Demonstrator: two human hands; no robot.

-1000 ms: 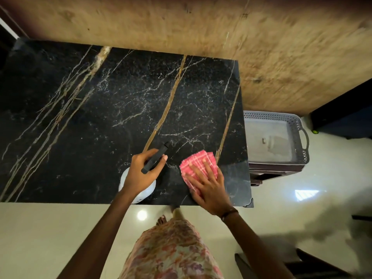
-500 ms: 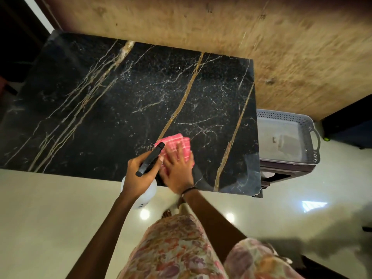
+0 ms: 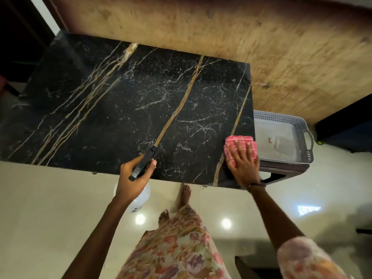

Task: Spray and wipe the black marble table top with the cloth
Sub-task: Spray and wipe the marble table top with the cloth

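Note:
The black marble table top [image 3: 128, 109] with gold and white veins fills the middle of the view. My right hand [image 3: 242, 166] lies flat, fingers spread, pressing a folded pink checked cloth [image 3: 237, 142] onto the table's near right corner. My left hand [image 3: 133, 178] grips a spray bottle at the table's front edge. Its black nozzle head [image 3: 144, 163] points over the marble, and its white body [image 3: 138, 198] hangs below my hand, over the floor.
A grey perforated plastic tray [image 3: 302, 125] sits on a dark stand just right of the table. A wooden wall [image 3: 221, 27] runs behind. Glossy cream floor tiles [image 3: 40, 208] lie in front, with my bare feet [image 3: 186, 193] near the table edge.
My right hand slid the cloth from beside the spray bottle, near the table's front middle, out to the right corner. The left hand and bottle stayed near the front edge.

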